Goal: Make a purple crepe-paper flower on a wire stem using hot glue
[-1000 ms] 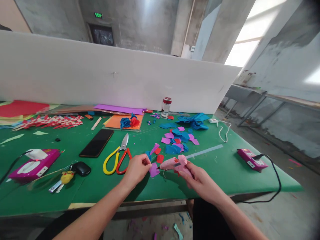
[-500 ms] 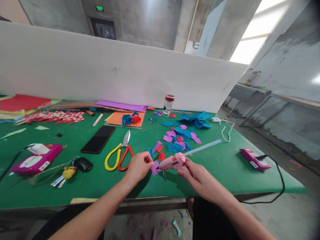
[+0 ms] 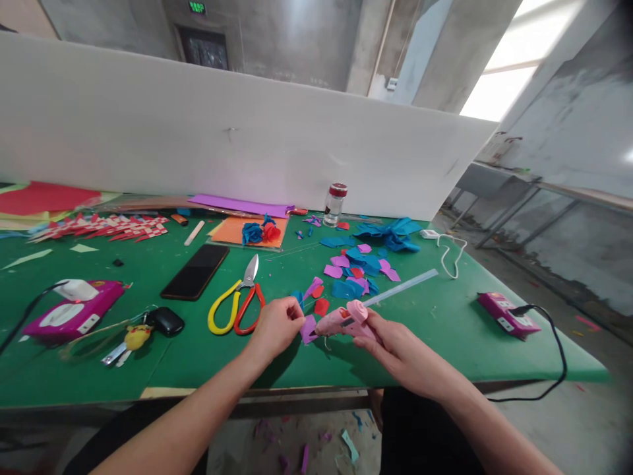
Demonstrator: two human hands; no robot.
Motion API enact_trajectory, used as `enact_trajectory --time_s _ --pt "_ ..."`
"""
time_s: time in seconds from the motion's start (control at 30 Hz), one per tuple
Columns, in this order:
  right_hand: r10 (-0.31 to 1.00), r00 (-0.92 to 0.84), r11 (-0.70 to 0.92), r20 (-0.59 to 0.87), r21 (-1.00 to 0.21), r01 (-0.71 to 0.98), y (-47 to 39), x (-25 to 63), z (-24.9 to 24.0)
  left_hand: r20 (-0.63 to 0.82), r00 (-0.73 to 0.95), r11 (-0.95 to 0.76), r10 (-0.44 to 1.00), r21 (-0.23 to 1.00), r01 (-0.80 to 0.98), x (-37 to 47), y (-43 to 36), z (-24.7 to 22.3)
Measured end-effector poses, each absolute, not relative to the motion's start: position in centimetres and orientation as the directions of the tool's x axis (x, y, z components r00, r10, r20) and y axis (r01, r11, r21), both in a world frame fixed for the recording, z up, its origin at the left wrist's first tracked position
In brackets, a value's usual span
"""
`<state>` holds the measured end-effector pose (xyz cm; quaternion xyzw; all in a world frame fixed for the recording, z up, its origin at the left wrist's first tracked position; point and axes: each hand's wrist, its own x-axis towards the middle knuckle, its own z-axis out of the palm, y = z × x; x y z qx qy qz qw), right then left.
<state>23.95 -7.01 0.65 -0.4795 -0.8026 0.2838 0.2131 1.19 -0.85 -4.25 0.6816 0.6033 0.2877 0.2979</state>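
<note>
Standing beyond the glue gun [image 3: 341, 321], the clear jar [image 3: 333, 210] is lidded.

Two power boxes [image 3: 74, 313] [image 3: 508, 315], one phone [image 3: 196, 272], one pair of scissors [image 3: 244, 285], one glue gun [image 3: 341, 321], one jar [image 3: 334, 207], one key fob [image 3: 169, 321] and one exit sign [image 3: 196, 7] are in view.

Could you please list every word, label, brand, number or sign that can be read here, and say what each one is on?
"EXIT": lower line of the green sign on the back wall; its upper line is too small to read.
Too small or blurred to read: the labels on the left power strip and right power strip, the jar's marking, and faint marks on the back wall.
</note>
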Motion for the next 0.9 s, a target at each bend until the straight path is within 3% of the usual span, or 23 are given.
enact_trajectory --time_s 0.37,0.9 --pt "0.888 -0.446 0.423 0.116 -0.588 0.689 -6.95 23.7 0.27 0.03 0.105 -0.092 0.994 0.75 0.656 1.22 -0.84 -4.17" --pt "0.885 -0.454 0.426 0.103 -0.574 0.699 -6.84 23.36 -0.32 0.045 0.113 -0.107 0.993 0.77 0.629 1.15 -0.69 -4.63"
